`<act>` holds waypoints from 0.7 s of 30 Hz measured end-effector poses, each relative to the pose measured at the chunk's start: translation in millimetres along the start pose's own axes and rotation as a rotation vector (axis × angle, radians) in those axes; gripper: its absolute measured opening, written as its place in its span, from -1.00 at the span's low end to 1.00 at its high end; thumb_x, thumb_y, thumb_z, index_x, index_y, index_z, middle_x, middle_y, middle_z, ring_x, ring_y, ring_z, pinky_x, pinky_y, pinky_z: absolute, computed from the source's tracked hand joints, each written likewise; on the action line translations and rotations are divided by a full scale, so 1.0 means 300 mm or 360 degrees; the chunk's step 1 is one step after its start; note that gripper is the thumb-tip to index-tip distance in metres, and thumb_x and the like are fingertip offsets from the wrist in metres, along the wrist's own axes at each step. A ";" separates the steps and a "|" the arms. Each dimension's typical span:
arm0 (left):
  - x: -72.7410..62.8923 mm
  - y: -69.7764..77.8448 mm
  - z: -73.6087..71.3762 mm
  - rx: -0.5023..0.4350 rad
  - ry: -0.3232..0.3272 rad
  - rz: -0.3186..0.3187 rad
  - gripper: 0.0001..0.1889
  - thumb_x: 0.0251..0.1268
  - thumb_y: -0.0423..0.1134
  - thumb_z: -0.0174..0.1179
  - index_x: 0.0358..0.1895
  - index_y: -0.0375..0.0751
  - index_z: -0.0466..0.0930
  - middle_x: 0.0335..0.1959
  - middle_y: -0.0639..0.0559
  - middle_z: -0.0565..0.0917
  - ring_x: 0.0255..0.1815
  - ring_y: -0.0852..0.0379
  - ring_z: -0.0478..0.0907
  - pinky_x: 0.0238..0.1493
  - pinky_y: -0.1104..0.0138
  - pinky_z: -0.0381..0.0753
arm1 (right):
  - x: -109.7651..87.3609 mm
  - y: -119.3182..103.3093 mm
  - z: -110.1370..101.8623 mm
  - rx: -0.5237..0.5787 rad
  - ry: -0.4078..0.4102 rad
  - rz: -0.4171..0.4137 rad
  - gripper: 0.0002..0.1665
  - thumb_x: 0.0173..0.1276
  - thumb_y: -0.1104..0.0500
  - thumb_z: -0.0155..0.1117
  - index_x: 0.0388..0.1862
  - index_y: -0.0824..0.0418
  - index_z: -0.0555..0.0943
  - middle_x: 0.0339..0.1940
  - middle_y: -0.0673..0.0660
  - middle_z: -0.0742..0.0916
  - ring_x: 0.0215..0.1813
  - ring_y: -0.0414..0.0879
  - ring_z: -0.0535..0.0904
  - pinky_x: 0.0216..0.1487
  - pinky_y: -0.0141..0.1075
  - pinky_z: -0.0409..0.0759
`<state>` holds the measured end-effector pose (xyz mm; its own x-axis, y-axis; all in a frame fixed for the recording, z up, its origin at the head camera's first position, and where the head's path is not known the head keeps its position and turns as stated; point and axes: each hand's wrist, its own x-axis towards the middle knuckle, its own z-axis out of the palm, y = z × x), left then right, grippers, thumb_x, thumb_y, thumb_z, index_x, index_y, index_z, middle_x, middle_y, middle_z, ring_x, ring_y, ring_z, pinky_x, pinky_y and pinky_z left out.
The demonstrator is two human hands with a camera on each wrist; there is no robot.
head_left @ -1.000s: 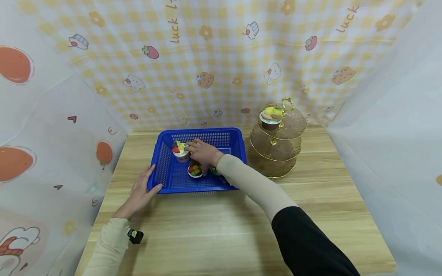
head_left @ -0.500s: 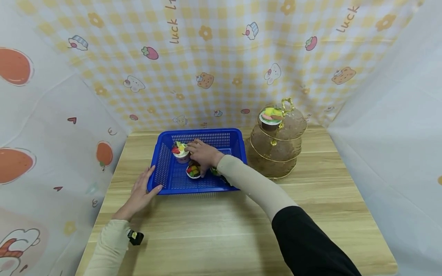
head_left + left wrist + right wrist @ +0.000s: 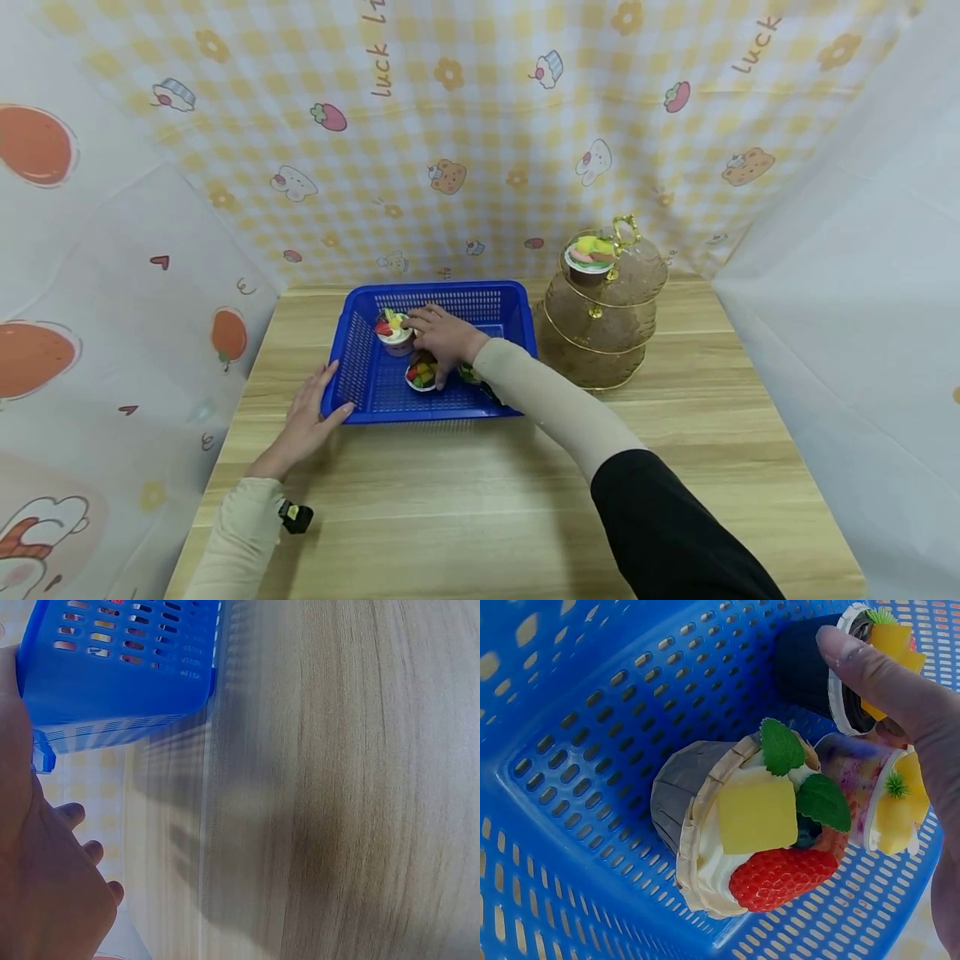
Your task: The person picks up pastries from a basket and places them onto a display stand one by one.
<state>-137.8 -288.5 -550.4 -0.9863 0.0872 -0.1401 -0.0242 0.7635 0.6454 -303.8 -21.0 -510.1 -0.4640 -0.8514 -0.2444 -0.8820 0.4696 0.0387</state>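
Note:
My left hand (image 3: 309, 421) rests at the near left corner of a blue plastic basket (image 3: 435, 412), thumb along the front rim. In the left wrist view, several fingertips (image 3: 93, 852) hang free of the basket wall. My right hand (image 3: 444, 335) reaches down inside. Its thumb touches the rim of a dark dessert cup (image 3: 806, 667) topped with yellow fruit cubes; the other fingers' contact is hidden. Next to that stands a purple-patterned cup (image 3: 855, 780) with yellow fruit. A strawberry cream cupcake (image 3: 731, 817) is closest to the right wrist camera. Another cream cup (image 3: 395, 337) sits at the left.
Right of the basket stands a three-tier amber stand (image 3: 600, 325) with gold trim. Its top tier carries a dark dessert cup (image 3: 588, 268) with yellow and pink topping. Everything is on a wooden table (image 3: 450, 508), with a checked cloth (image 3: 510, 133) behind.
The dark fruit cup under my right thumb has shifted slightly to the left and tilted a little differently. Both hands and the basket have stayed nearly in place.

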 end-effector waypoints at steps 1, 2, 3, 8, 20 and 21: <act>-0.001 0.000 0.001 -0.0001 0.0000 -0.0003 -0.12 0.46 0.11 0.06 0.62 0.17 -0.33 0.62 -0.37 -0.25 0.58 -0.53 -0.34 0.42 -0.45 -0.36 | -0.001 -0.001 0.001 0.0007 0.0007 0.0000 -0.04 -0.14 -0.46 0.52 0.24 -0.05 0.59 0.64 0.01 0.18 0.69 0.03 -0.14 0.68 -0.01 -0.19; -0.001 -0.001 0.001 0.0003 0.0001 -0.0005 -0.12 0.46 0.11 0.05 0.62 0.18 -0.33 0.62 -0.37 -0.25 0.58 -0.52 -0.34 0.42 -0.44 -0.36 | -0.001 -0.001 0.002 0.0004 0.0015 -0.0004 -0.04 -0.14 -0.46 0.52 0.23 -0.04 0.60 0.64 0.01 0.19 0.69 0.03 -0.13 0.68 -0.01 -0.18; 0.000 -0.003 0.001 0.0001 -0.0001 -0.0007 -0.12 0.46 0.11 0.05 0.62 0.19 -0.34 0.62 -0.37 -0.25 0.58 -0.52 -0.35 0.42 -0.45 -0.36 | -0.001 -0.002 0.004 -0.0002 0.0020 -0.0009 -0.05 -0.12 -0.45 0.51 0.23 -0.03 0.60 0.63 0.01 0.19 0.69 0.03 -0.12 0.68 -0.02 -0.18; 0.003 -0.007 0.001 -0.0002 -0.0003 -0.0001 -0.12 0.46 0.07 0.07 0.62 0.20 -0.34 0.63 -0.37 -0.26 0.58 -0.52 -0.36 0.42 -0.44 -0.36 | -0.003 -0.003 0.008 -0.0021 0.0013 -0.0024 -0.03 -0.10 -0.47 0.49 0.26 -0.02 0.57 0.64 0.01 0.19 0.69 0.03 -0.12 0.67 -0.01 -0.16; 0.001 -0.008 0.004 -0.0019 0.0002 0.0007 -0.12 0.45 0.11 0.06 0.62 0.20 -0.34 0.63 -0.36 -0.26 0.58 -0.53 -0.38 0.42 -0.43 -0.39 | -0.004 -0.007 0.011 0.0024 0.0035 0.0013 -0.10 -0.12 -0.45 0.51 0.16 -0.02 0.63 0.60 0.01 0.24 0.67 0.04 -0.06 0.67 -0.01 -0.20; 0.002 -0.007 0.005 -0.0016 0.0005 0.0010 -0.12 0.45 0.11 0.06 0.62 0.20 -0.33 0.63 -0.36 -0.26 0.58 -0.52 -0.37 0.43 -0.43 -0.39 | -0.004 -0.007 0.012 0.0025 0.0046 0.0020 -0.11 -0.12 -0.44 0.52 0.16 -0.02 0.63 0.59 0.01 0.26 0.66 0.04 -0.03 0.67 -0.01 -0.19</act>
<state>-138.0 -289.2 -552.9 -0.9869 0.0901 -0.1339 -0.0196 0.7566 0.6536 -301.0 -20.1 -513.3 -0.4774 -0.8518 -0.2156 -0.8748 0.4837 0.0261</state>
